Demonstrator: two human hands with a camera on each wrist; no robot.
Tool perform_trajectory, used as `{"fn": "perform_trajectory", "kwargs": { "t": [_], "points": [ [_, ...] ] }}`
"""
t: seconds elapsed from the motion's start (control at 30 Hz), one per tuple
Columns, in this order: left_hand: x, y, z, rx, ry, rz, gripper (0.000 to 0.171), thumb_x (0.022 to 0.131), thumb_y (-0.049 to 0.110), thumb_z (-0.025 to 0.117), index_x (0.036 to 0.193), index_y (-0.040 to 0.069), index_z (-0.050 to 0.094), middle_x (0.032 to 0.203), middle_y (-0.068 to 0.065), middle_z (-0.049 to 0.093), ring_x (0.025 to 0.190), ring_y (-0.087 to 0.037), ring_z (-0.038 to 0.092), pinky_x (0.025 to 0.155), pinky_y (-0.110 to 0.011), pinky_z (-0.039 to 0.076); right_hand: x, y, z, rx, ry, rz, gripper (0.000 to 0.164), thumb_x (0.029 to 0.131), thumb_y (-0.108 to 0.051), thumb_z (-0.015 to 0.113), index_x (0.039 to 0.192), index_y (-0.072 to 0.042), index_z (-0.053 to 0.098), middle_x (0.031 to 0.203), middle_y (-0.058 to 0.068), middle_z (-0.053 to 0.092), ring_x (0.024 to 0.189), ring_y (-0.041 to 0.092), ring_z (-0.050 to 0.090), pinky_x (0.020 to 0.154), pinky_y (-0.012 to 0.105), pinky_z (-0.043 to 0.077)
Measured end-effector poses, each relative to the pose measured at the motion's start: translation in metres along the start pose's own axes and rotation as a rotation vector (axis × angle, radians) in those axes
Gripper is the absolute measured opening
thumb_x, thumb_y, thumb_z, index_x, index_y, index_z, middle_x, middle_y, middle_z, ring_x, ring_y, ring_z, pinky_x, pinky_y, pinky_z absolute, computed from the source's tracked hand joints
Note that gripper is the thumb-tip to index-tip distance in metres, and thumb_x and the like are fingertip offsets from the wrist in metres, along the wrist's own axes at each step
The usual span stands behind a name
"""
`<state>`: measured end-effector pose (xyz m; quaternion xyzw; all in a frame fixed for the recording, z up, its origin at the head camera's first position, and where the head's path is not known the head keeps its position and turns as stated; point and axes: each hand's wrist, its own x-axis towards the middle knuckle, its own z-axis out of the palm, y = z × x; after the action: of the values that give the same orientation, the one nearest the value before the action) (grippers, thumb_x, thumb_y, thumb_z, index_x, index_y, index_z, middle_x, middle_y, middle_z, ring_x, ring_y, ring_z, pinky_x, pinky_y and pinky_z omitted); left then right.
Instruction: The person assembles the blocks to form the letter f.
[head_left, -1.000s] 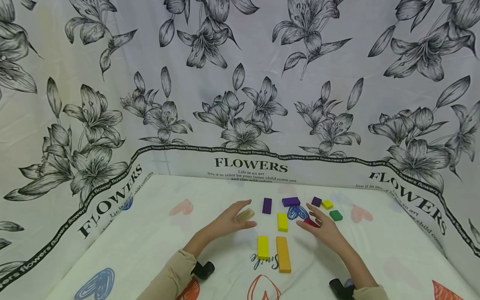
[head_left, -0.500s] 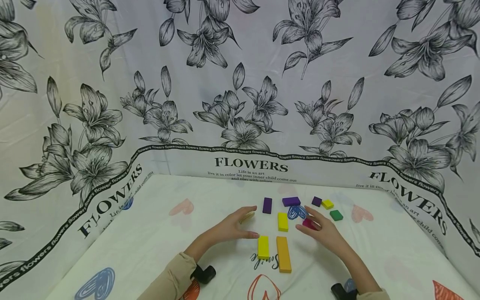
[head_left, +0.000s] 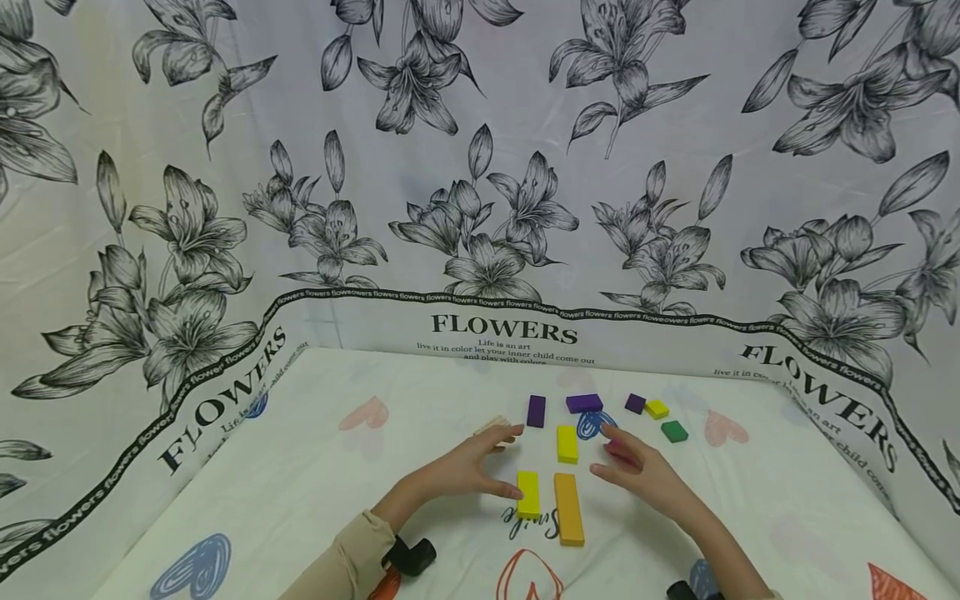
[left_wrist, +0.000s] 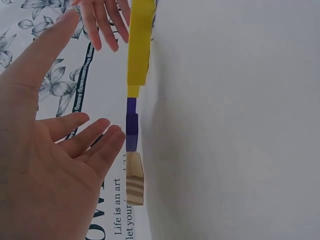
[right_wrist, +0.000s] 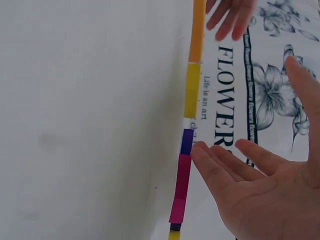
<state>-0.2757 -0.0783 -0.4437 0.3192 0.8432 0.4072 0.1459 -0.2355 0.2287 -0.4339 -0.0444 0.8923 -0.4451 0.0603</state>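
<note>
My left hand (head_left: 461, 468) hovers over the left part of the group with fingers spread and nothing in them. Its thumb overlaps the edge of a yellow block (head_left: 529, 495) in the head view; contact cannot be told. Past its fingers lies a striped bare-wood block (head_left: 491, 425), partly hidden, seen also in the left wrist view (left_wrist: 134, 190). My right hand (head_left: 647, 477), likewise holding nothing, has its fingers apart in front of a magenta block (head_left: 621, 452), which they partly cover. Between the hands are another yellow block (head_left: 567, 444) and a long orange block (head_left: 569, 510).
Two purple blocks (head_left: 536, 412) (head_left: 584, 404) lie farther back. At the back right sit a small purple block (head_left: 635, 403), a small yellow block (head_left: 657, 409) and a green block (head_left: 674, 431). A white printed cloth (head_left: 300, 475) covers the table; a flowered curtain (head_left: 480, 242) stands behind.
My left hand has moved nearer to me and slightly right, so the bare-wood block shows past its fingers. My right hand has come slightly left and nearer. The blocks have stayed in place.
</note>
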Motion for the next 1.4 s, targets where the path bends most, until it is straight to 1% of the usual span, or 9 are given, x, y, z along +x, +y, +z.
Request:
{"fn": "perform_trajectory", "kwargs": {
  "t": [0.17,0.27,0.43,0.57,0.73,0.83,1.0,1.13,1.4],
  "points": [
    [0.000,0.001,0.002,-0.005,-0.015,0.027,0.095,0.077,0.040,0.082,0.154,0.016,0.029,0.159,-0.002,0.032,0.143,-0.022,0.039,0.117,-0.040,0.037,-0.003,-0.003,0.002,0.026,-0.013,0.004,0.080,0.087,-0.042,0.071,0.151,-0.013,0.034,0.153,0.017,0.041,0.139,0.038,0.042,0.109,0.045,0.046],
    [0.000,0.001,0.003,-0.005,-0.019,0.036,0.096,0.077,0.038,0.082,0.153,0.014,0.029,0.159,-0.003,0.032,0.143,-0.022,0.039,0.117,-0.039,0.037,-0.004,-0.003,0.004,0.062,-0.028,0.004,0.080,0.086,-0.039,0.073,0.151,-0.011,0.034,0.155,0.017,0.038,0.140,0.037,0.041,0.108,0.043,0.046],
    [0.000,0.000,0.004,0.001,-0.033,0.053,0.096,0.077,0.037,0.082,0.153,0.013,0.029,0.159,-0.005,0.034,0.143,-0.023,0.039,0.118,-0.040,0.036,-0.006,-0.002,0.006,0.110,-0.061,-0.034,0.079,0.087,-0.034,0.073,0.151,-0.008,0.034,0.156,0.017,0.035,0.140,0.039,0.040,0.107,0.044,0.047],
    [0.001,-0.001,0.007,-0.002,-0.053,0.047,0.095,0.077,0.037,0.083,0.153,0.016,0.030,0.158,-0.003,0.035,0.143,-0.021,0.039,0.119,-0.039,0.035,-0.007,-0.002,0.008,0.116,-0.071,-0.041,0.077,0.087,-0.033,0.073,0.150,-0.010,0.036,0.154,0.017,0.039,0.139,0.040,0.042,0.107,0.046,0.048],
    [0.001,-0.003,0.010,0.005,-0.062,0.063,0.094,0.077,0.037,0.083,0.153,0.016,0.031,0.158,-0.003,0.035,0.143,-0.019,0.038,0.119,-0.035,0.035,-0.009,-0.003,0.010,0.117,-0.096,-0.045,0.075,0.086,-0.033,0.074,0.148,-0.010,0.039,0.151,0.018,0.043,0.138,0.040,0.043,0.107,0.047,0.047],
    [0.001,-0.003,0.011,0.009,-0.062,0.078,0.094,0.077,0.036,0.083,0.152,0.015,0.032,0.157,-0.003,0.035,0.143,-0.019,0.038,0.119,-0.034,0.036,-0.011,-0.004,0.010,0.115,-0.116,-0.050,0.074,0.086,-0.033,0.074,0.147,-0.009,0.040,0.150,0.018,0.044,0.138,0.040,0.043,0.108,0.046,0.046],
    [0.003,-0.004,0.013,0.006,-0.070,0.088,0.090,0.078,0.034,0.083,0.151,0.013,0.034,0.157,-0.003,0.037,0.142,-0.019,0.040,0.119,-0.034,0.035,-0.012,-0.005,0.010,0.104,-0.149,-0.071,0.072,0.087,-0.034,0.073,0.146,-0.007,0.042,0.148,0.019,0.046,0.137,0.040,0.044,0.106,0.041,0.048],
    [0.004,-0.005,0.014,0.013,-0.076,0.090,0.090,0.078,0.033,0.082,0.151,0.013,0.034,0.156,-0.002,0.038,0.142,-0.018,0.040,0.119,-0.032,0.035,-0.010,-0.004,0.011,0.108,-0.168,-0.093,0.072,0.086,-0.033,0.074,0.145,-0.004,0.043,0.147,0.020,0.047,0.136,0.040,0.045,0.106,0.042,0.049],
    [0.004,-0.005,0.016,-0.003,-0.089,0.064,0.089,0.078,0.033,0.082,0.151,0.016,0.035,0.156,0.000,0.040,0.141,-0.016,0.043,0.119,-0.033,0.035,-0.009,-0.002,0.015,0.114,-0.214,-0.103,0.071,0.084,-0.033,0.076,0.142,-0.005,0.047,0.144,0.018,0.050,0.136,0.040,0.045,0.106,0.043,0.049]
  ]
}}
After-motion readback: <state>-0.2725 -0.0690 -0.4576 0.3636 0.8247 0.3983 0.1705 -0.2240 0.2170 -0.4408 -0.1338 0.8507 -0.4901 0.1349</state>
